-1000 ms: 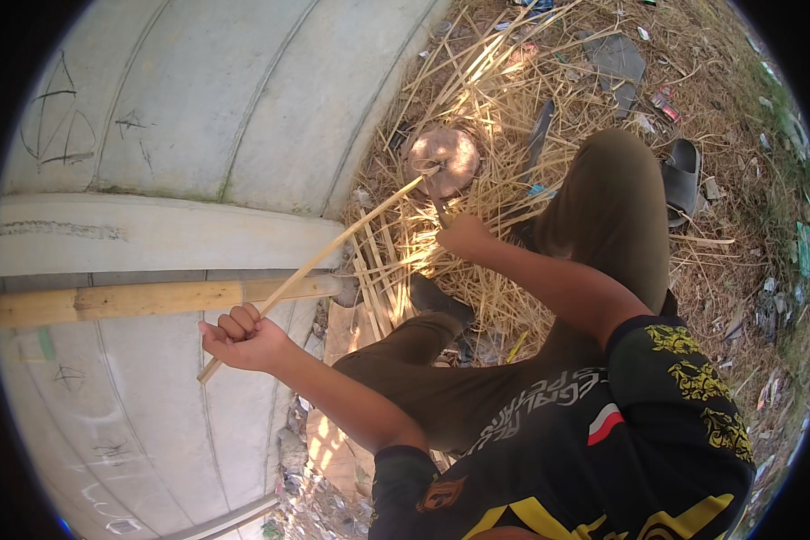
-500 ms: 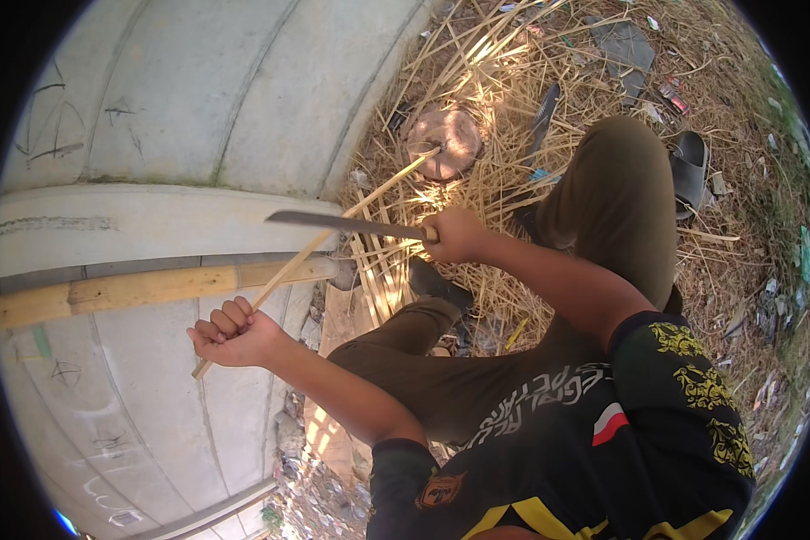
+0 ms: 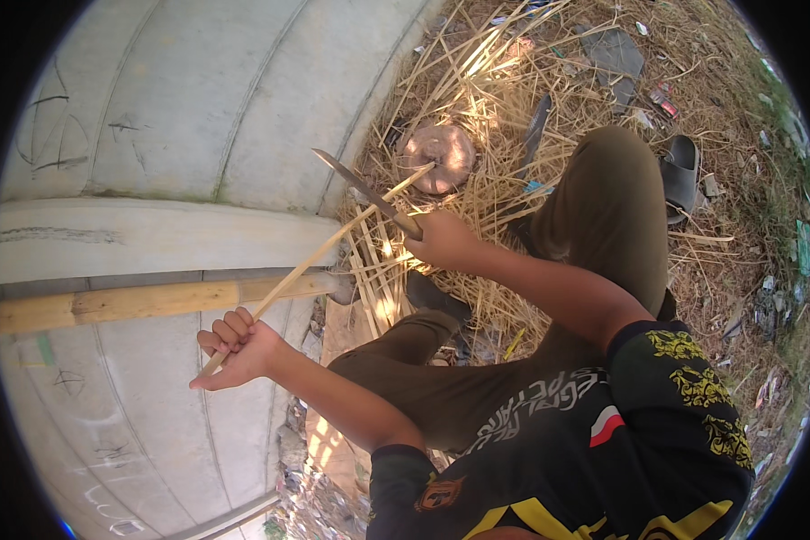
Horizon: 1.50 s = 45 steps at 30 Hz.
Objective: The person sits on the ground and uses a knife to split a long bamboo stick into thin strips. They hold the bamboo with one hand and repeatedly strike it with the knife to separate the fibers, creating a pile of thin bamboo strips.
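My left hand (image 3: pixel 239 346) is closed around the lower end of a long, pale bamboo strip (image 3: pixel 318 255). The strip slants up to the right, and its far end rests on a round wooden chopping block (image 3: pixel 439 160) on the ground. In my right hand (image 3: pixel 445 239) is the handle of a machete (image 3: pixel 360 187) with a long dark blade. The blade points up and left and crosses the strip below the block; I cannot tell whether the two touch.
A pale panel wall (image 3: pixel 189 99) fills the left side, with a thick bamboo pole (image 3: pixel 153 300) along it. Split bamboo strips (image 3: pixel 486 67) and shavings litter the ground round the block. A dark sandal (image 3: pixel 680 175) lies right of my raised knee (image 3: pixel 612 193).
The machete has swung from nearly level to pointing up and left, nearer the block. My left hand has shifted slightly right and down, and its thumb now lies along the strip.
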Tool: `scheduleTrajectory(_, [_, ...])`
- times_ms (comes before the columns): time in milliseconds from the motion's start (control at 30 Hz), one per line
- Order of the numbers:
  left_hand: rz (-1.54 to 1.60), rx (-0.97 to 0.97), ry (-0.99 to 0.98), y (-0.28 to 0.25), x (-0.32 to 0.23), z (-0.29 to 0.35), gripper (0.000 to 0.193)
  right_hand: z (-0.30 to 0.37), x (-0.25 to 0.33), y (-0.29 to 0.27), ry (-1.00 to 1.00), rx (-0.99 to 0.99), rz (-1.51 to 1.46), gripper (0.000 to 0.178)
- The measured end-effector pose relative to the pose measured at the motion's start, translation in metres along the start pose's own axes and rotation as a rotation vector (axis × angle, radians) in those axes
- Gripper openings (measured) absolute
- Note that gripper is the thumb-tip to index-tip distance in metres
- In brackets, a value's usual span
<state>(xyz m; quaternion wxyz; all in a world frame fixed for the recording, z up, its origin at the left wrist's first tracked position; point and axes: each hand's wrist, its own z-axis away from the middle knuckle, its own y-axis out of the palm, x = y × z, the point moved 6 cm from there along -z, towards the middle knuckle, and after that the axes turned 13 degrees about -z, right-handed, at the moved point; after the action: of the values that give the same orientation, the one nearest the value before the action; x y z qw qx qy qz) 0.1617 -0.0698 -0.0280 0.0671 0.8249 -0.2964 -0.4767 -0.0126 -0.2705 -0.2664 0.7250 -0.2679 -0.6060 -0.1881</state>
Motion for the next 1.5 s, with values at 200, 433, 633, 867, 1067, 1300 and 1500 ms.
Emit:
scheduleTrajectory(200, [-0.081, -0.140, -0.015, -0.014, 0.002, -0.001, 0.075, 0.016, 0.056, -0.002, -0.736, -0.028, 0.089, 0.021])
scheduleTrajectory(433, [-0.047, -0.134, -0.033, -0.007, 0.001, -0.005, 0.072, -0.030, -0.125, -0.009, 0.455, -0.091, 0.022, 0.038])
scheduleTrajectory(633, [-0.028, -0.070, 0.002, -0.010, 0.000, -0.006, 0.073, -0.010, -0.069, 0.007, 0.347, 0.027, 0.085, 0.038])
scheduleTrajectory(867, [-0.073, -0.108, 0.011, -0.005, 0.002, -0.002, 0.075, 0.009, 0.023, 0.006, -0.364, -0.124, -0.001, 0.024])
scheduleTrajectory(1067, [-0.080, -0.097, 0.007, -0.027, 0.002, -0.006, 0.076, -0.008, 0.006, 0.000, -0.609, -0.122, -0.090, 0.021])
scheduleTrajectory(1300, [0.006, 0.031, -0.051, -0.024, 0.009, -0.011, 0.079, -0.041, -0.190, -0.015, 0.592, -0.379, -0.153, 0.034])
scheduleTrajectory(1500, [-0.032, -0.154, -0.068, -0.054, 0.017, -0.020, 0.079, -0.037, -0.157, -0.022, 0.502, -0.367, -0.012, 0.033])
